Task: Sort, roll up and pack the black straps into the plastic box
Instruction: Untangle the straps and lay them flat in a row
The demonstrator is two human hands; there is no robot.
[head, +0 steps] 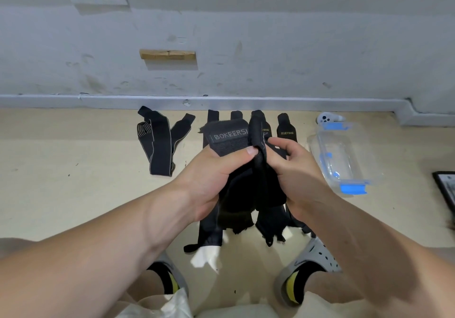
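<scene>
while curled fingers and thumbs on both sides pinch it, a bunched black strap [258, 150] is held up between the hands: the left hand [211, 182] grips the flat end marked bokeersi, the right hand [293, 172] closes round the folded part, and loose ends hang toward the floor [73, 182]. more black straps [286, 130] lie in a row beneath, reaching the floor's far edge by the wall [270, 46]. a grey-trimmed strap [160, 145] lies apart to the left. the clear plastic box [344, 155] with blue clips sits just right of the row.
</scene>
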